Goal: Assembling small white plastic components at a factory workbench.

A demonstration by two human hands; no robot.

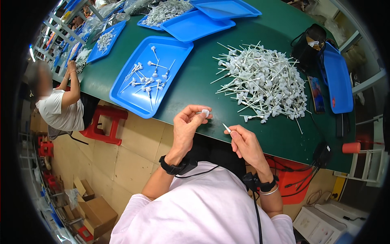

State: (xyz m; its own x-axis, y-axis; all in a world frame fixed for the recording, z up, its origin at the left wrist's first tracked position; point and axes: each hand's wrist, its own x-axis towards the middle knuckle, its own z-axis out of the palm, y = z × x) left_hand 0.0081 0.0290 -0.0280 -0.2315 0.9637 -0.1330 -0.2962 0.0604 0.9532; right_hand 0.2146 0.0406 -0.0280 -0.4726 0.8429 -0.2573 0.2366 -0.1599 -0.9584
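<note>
Sitting at a dark green desk (203,87), a person pinches a small white plastic cap (205,112) between the curled fingertips of the left hand (187,126), just above the desk's near edge. The right hand (245,142) is closed around a thin white plastic stick (226,128), its tip pointing toward the cap. Both parts look light, stiff and slippery, best held near their ends; a heap of assembled white sticks (264,83) lies beyond, a blue plastic tray (122,91) to the left.
</note>
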